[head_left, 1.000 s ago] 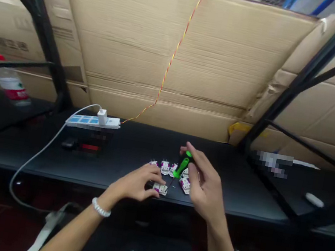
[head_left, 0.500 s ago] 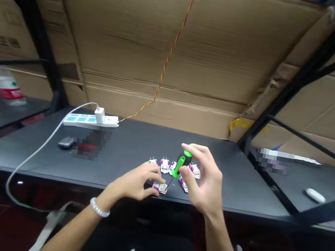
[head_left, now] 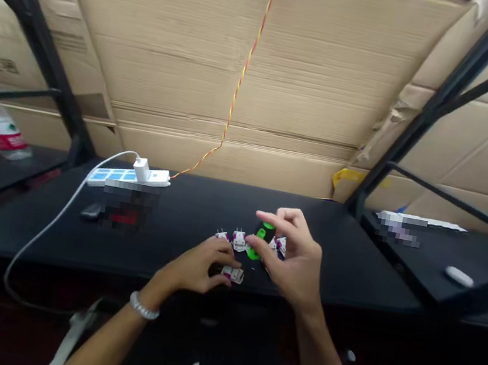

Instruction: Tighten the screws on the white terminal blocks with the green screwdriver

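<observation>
Our flat black tabletop (head_left: 201,209), walled with tan corrugated cardboard (head_left: 167,56)

Near its front, our left hand (head_left: 197,265) pinches a small white-and-purple plastic part (head_left: 235,275) between thumb and fingers. Our right hand (head_left: 299,268) pinches a green-and-black screwdriver (head_left: 266,231) between thumb and forefinger. A long white power strip (head_left: 125,175) lies rear left.
</observation>
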The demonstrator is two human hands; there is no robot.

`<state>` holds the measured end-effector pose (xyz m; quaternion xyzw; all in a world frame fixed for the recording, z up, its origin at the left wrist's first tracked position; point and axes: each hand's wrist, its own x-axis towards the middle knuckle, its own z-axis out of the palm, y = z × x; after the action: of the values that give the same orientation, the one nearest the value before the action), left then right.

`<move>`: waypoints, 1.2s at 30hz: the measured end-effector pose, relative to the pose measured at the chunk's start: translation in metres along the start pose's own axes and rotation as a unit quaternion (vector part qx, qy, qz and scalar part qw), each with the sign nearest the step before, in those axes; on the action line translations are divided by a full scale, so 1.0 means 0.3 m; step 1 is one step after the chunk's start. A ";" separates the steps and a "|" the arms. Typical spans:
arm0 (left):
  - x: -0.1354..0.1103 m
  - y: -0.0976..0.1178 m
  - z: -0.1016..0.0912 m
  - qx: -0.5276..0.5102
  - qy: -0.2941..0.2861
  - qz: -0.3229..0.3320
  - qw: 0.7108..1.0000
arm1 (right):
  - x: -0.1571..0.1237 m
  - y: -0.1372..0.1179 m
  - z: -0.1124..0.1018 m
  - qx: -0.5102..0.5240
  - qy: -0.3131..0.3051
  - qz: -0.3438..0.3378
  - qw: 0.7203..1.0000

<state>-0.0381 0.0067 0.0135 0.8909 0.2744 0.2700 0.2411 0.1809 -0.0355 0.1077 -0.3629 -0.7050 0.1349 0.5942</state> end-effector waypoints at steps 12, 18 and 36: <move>0.003 0.004 -0.002 -0.002 -0.004 0.004 1.000 | -0.010 0.003 -0.008 -0.027 0.008 -0.005 1.000; 0.003 -0.002 0.000 -0.001 -0.006 0.005 1.000 | -0.018 0.004 -0.019 -0.008 -0.020 -0.013 1.000; 0.004 0.000 -0.001 0.000 -0.007 0.003 1.000 | -0.017 -0.001 -0.021 0.001 -0.052 -0.010 0.999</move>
<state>-0.0374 0.0074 0.0141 0.8936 0.2703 0.2643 0.2422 0.1869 -0.0407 0.1056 -0.3479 -0.7384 0.1490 0.5582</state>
